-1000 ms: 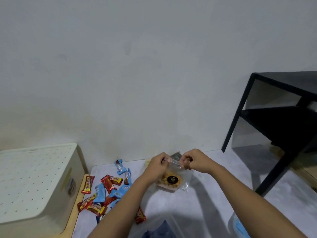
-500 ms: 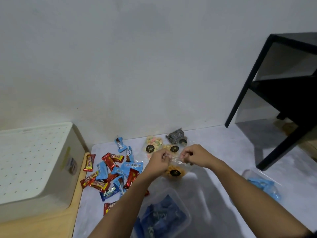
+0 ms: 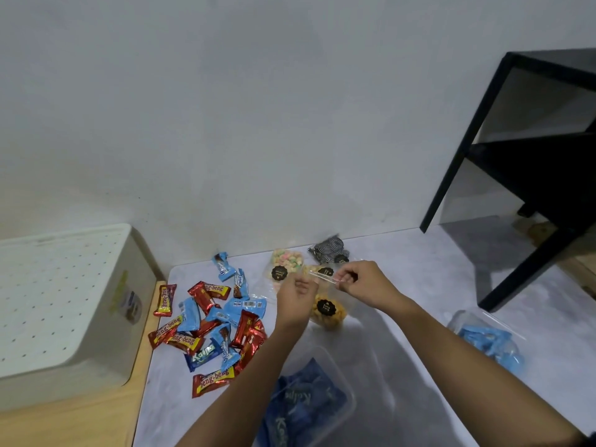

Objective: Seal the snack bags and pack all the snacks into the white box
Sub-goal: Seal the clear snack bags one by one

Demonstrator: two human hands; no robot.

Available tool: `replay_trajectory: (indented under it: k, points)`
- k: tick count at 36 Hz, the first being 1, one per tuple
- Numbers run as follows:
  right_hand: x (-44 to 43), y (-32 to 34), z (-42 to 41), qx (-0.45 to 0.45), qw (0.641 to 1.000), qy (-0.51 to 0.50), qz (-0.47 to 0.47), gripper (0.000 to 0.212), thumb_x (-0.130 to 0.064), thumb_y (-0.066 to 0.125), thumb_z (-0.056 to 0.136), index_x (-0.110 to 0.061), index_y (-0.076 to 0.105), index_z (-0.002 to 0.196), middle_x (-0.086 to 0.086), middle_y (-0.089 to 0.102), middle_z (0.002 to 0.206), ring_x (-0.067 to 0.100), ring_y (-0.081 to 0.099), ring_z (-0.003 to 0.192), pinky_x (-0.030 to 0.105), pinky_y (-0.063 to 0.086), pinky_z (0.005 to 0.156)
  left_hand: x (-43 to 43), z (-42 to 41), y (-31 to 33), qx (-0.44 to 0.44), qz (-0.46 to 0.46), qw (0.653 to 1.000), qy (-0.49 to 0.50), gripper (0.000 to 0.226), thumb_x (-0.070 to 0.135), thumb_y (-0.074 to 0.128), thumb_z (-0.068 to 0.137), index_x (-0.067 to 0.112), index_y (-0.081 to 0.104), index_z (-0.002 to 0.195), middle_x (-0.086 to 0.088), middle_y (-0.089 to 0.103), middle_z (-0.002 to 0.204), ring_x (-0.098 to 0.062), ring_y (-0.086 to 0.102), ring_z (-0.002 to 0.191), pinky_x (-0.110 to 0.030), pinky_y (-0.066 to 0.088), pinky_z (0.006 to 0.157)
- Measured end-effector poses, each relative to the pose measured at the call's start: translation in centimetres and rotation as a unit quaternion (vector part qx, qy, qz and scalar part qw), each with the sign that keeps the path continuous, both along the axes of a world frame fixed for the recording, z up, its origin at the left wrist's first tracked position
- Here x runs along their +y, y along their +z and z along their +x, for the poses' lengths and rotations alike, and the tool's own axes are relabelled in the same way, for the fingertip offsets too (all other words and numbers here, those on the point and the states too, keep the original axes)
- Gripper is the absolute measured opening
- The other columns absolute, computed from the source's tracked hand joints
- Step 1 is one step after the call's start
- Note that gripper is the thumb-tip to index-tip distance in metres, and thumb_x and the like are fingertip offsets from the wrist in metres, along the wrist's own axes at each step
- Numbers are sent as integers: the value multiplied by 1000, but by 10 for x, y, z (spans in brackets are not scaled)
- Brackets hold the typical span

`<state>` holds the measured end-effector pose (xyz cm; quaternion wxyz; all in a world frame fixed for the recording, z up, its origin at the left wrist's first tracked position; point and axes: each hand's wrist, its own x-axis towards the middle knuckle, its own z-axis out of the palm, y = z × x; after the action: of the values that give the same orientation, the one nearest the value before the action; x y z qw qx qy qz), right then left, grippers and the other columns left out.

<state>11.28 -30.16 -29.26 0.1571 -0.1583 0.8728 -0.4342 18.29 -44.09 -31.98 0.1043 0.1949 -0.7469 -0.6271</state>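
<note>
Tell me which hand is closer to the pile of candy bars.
Left. The left hand pinches the top edge of the snack bag just right of the candy bars; the right hand pinches the same edge farther right.

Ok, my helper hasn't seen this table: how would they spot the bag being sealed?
On the grey tabletop, right of the heap of red and blue bars, the left hand and right hand pinch the top edge of a clear bag. Unlike the pastel bag and black-swirl bag behind it, it holds golden-yellow snacks.
</note>
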Motion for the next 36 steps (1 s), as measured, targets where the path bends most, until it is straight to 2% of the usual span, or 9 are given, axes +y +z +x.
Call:
replay_trajectory:
  k: [2, 7, 11, 13, 16, 20, 25, 29, 36]
  points:
    - [0, -1, 2, 9, 1000, 15, -4, 8, 2, 67, 77, -3, 71, 82, -7, 56, 61, 1, 47, 56, 3, 40, 56, 4, -1, -3, -16, 31, 999, -27, 18, 13, 58, 89, 14, 54, 72, 1, 52, 68, -9, 47, 64, -9, 41, 58]
    - [1, 0, 4, 38, 998, 51, 4, 10, -3, 71, 76, -6, 72, 85, -2, 62, 71, 1, 52, 63, 12, 45, 65, 9, -5, -10, -43, 53, 996, -60, 25, 7, 57, 88, 15, 57, 65, -1, 56, 60, -12, 53, 59, -24, 46, 66]
    - [3, -1, 4, 55, 996, 63, 21, 13, -4, 72, 75, -12, 73, 86, -6, 64, 74, 3, 57, 69, 27, 50, 74, 5, -4, -13, -44, 45, 997, -55, 25, 4, 57, 88, 16, 59, 66, 1, 59, 64, -8, 55, 62, -12, 46, 60]
    - [3, -1, 6, 63, 995, 69, 26, 13, -6, 73, 76, -13, 74, 86, -5, 65, 76, 9, 59, 73, 30, 51, 76, 3, -2, -14, -42, 55, 996, -60, 22, 5, 57, 87, 15, 61, 68, -1, 59, 66, -9, 55, 63, -12, 46, 61]
    - [3, -2, 7, 67, 995, 75, 22, 12, -8, 72, 77, -12, 74, 87, 4, 71, 87, 13, 62, 79, 25, 49, 73, 2, 0, -15, -37, 88, 993, -74, 17, 6, 58, 87, 9, 64, 72, -6, 60, 69, -12, 55, 63, -19, 47, 65]
    - [6, -3, 9, 59, 995, 77, 13, 12, -9, 74, 76, -10, 74, 88, 7, 71, 88, 4, 57, 71, 19, 47, 70, 3, 2, -13, -33, 112, 990, -80, 14, 5, 57, 88, 3, 65, 76, -8, 61, 69, -6, 55, 58, -13, 48, 60]
    - [7, -2, 11, 50, 996, 73, 7, 10, -11, 75, 76, -12, 74, 86, -6, 66, 78, -2, 57, 67, 12, 45, 67, 4, 2, -9, -37, 135, 986, -92, 20, 2, 53, 90, 7, 59, 72, -4, 58, 66, -1, 54, 54, -9, 47, 56]
    - [7, -3, 11, 43, 996, 71, -7, 9, -11, 77, 74, -13, 73, 83, -9, 64, 74, -10, 56, 65, 7, 45, 63, 2, 2, -8, -39, 141, 984, -105, 18, 2, 52, 91, 7, 59, 74, -5, 57, 67, -6, 53, 58, -11, 47, 59]
    - [6, -1, 11, 37, 996, 75, -5, 9, -13, 76, 75, -13, 73, 84, -10, 63, 73, -1, 55, 64, 6, 43, 59, -2, -1, -9, -41, 141, 983, -113, 17, 1, 53, 90, 6, 58, 75, -6, 58, 68, -2, 56, 56, -10, 48, 59]
